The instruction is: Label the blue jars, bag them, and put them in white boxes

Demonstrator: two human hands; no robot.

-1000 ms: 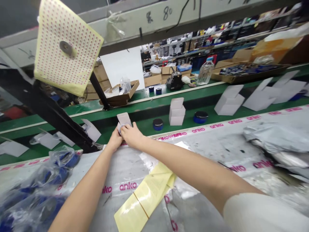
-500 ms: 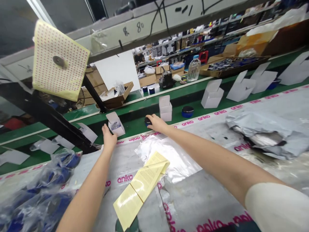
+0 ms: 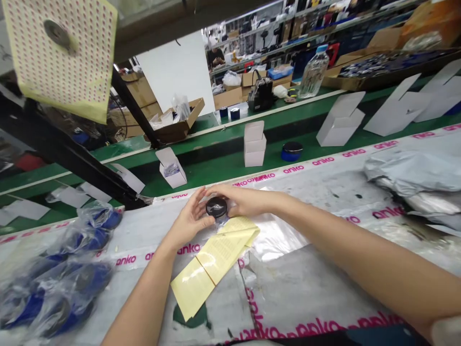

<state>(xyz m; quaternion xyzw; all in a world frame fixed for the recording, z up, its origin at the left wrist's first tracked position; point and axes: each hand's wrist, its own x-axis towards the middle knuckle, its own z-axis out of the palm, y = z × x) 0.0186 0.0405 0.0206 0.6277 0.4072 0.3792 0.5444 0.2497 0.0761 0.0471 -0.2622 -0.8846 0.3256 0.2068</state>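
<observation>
Tall shelves packed with small goods [image 3: 309, 24] are standing far off behind a long green work belt [image 3: 201, 180]. Up on the left, a big yellow-edged sheet of tiny pink dots [image 3: 57, 53] is hanging over a black metal bar [image 3: 65, 154]. You are looking down from your head at a wide white plastic table cover with pink "anko" words [image 3: 317, 192].

Your left hand [image 3: 189, 221] and your right hand [image 3: 245, 201] are close together, and they are cupping a small round jar with a shiny black lid [image 3: 216, 207] between them. Both hands are touching its sides. The jar is sitting just above the top edge of some folded yellow paper sheets [image 3: 219, 254].

On the green belt, a stack of small white card boxes [image 3: 254, 144] is standing near a blue jar with a black lid [image 3: 291, 151]. One open white box [image 3: 171, 168] is standing further left. By your left arm, clear plastic bags of blue things [image 3: 68, 274] are lying on the cover. Far to your right, crumpled silver-gray bags [image 3: 414, 178] are lying in a heap.
</observation>
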